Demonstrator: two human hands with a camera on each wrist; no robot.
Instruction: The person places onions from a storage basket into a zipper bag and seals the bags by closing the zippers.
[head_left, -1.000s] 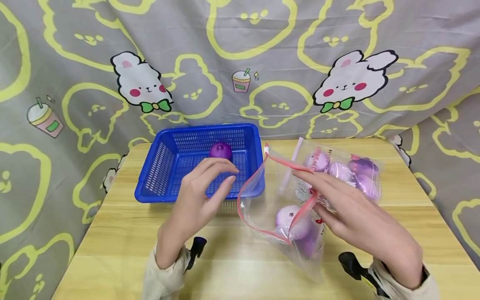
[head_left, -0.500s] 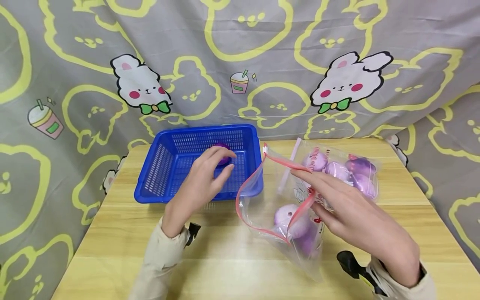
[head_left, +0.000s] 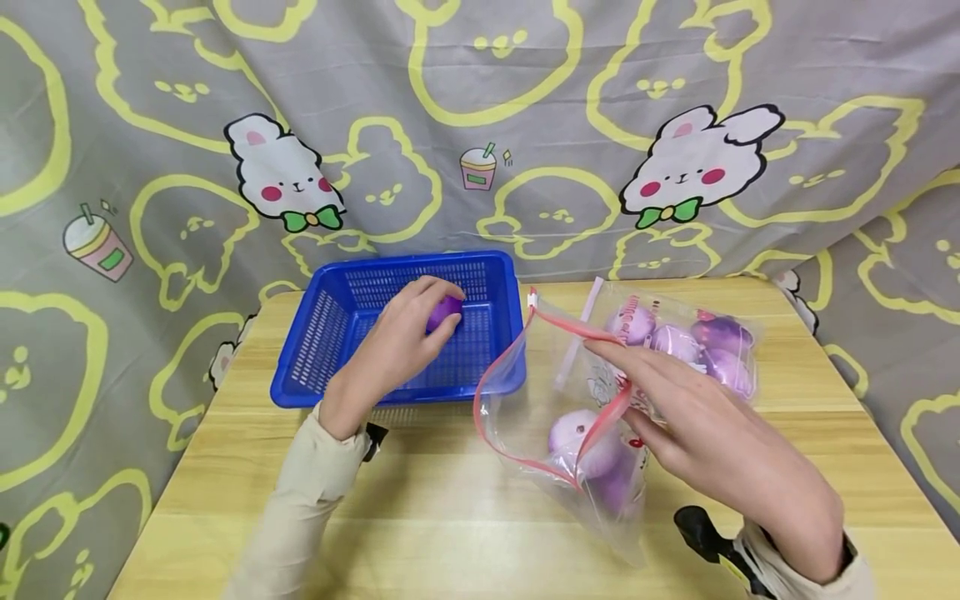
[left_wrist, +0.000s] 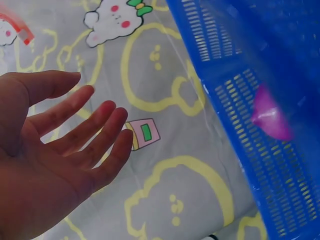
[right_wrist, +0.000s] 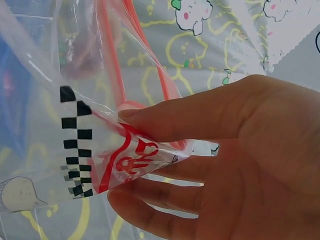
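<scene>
A purple onion (head_left: 446, 313) lies in the blue plastic basket (head_left: 300, 367). My left hand (head_left: 401, 329) is over the basket, its thumb and fingertips spread around the onion as seen from above. In the left wrist view the left hand (left_wrist: 75, 145) has loosely bent fingers with nothing between them, apart from the onion (left_wrist: 270, 115). My right hand (head_left: 705, 433) pinches the red-zip edge of a clear zip bag (head_left: 517, 417), whose mouth gapes wide. Inside that bag sit a pale purple onion (head_left: 581, 440) and a darker purple shape below it. The right wrist view shows the thumb pressing the bag (right_wrist: 135, 155).
Behind my right hand lies a second clear zip bag (head_left: 592, 333) with a lilac zip, holding several purple onions (head_left: 722, 333). Everything rests on a light wooden table (head_left: 420, 517). A grey patterned cloth (head_left: 555, 75) hangs along the back and sides.
My left hand has moved forward, from the basket's near side to over the onion. The right hand and the gaping bag stay nearly in place.
</scene>
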